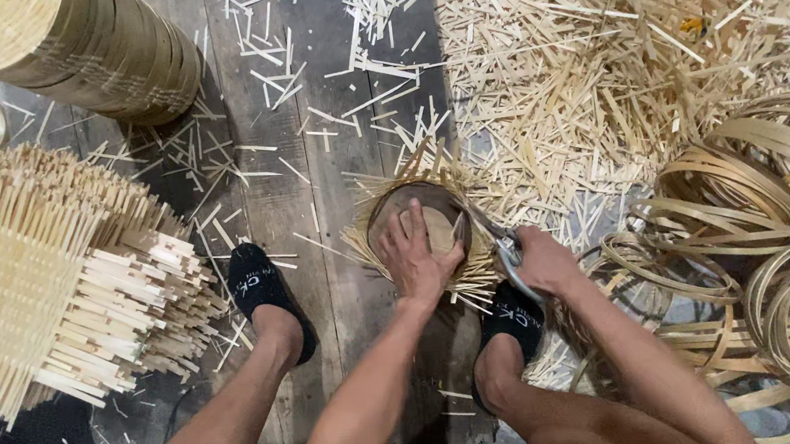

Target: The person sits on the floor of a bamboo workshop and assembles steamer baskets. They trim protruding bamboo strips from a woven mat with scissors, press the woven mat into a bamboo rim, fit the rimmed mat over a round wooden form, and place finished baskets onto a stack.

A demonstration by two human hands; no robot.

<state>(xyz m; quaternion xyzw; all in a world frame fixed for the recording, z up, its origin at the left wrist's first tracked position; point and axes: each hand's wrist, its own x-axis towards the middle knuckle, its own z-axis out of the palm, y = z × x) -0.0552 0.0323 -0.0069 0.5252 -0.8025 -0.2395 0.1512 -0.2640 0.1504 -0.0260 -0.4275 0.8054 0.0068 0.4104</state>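
Head view showed the left hand (pixel 415 254) pressed flat on a round woven bamboo mat (pixel 425 234) mid-floor on the plank floor (pixel 315 191), right hand (pixel 542 261) closed around scissors (pixel 503 245) trimming its edge; next, presumably, rotating the mat.

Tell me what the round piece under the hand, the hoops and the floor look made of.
Round woven mat: pale bamboo strips, it seems, unfinished, frayed ends sticking out. Hoops: thin bent bamboo or similar wood strips, matte tan. Floor: grey weathered wooden planks, seams visible.
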